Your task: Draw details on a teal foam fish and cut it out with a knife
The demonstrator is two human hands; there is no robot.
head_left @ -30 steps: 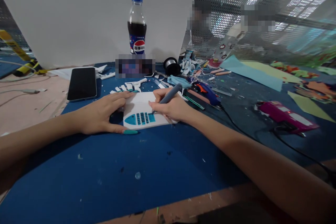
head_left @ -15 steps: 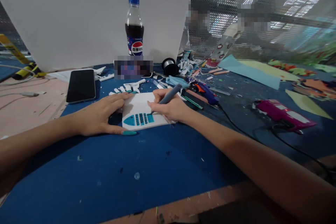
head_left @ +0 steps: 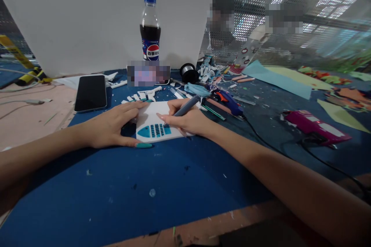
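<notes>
A white card (head_left: 149, 112) lies on the blue tabletop, with a blue fish shape (head_left: 144, 131) crossed by rows of dark marks near its lower edge. My right hand (head_left: 189, 119) is closed around a grey marker pen (head_left: 188, 105), its tip down at the right end of the fish. At the card's left edge rests my left hand (head_left: 117, 126), thumb and fingers spread. Its thumb lies along the lower left corner and its fingertips reach the upper left edge. My right hand covers the card's right part.
Behind the card stand a cola bottle (head_left: 150, 27), a wire spool (head_left: 189, 73) and white scraps (head_left: 147, 93). A black phone (head_left: 91, 93) lies left. To the right are a blue glue gun (head_left: 228, 102), a magenta device (head_left: 317, 125) with a cord, and coloured paper (head_left: 279, 79).
The marker's tip has shifted slightly on the fish, and my right fingers with it. My left hand keeps its place on the card. The whole view has moved a little.
</notes>
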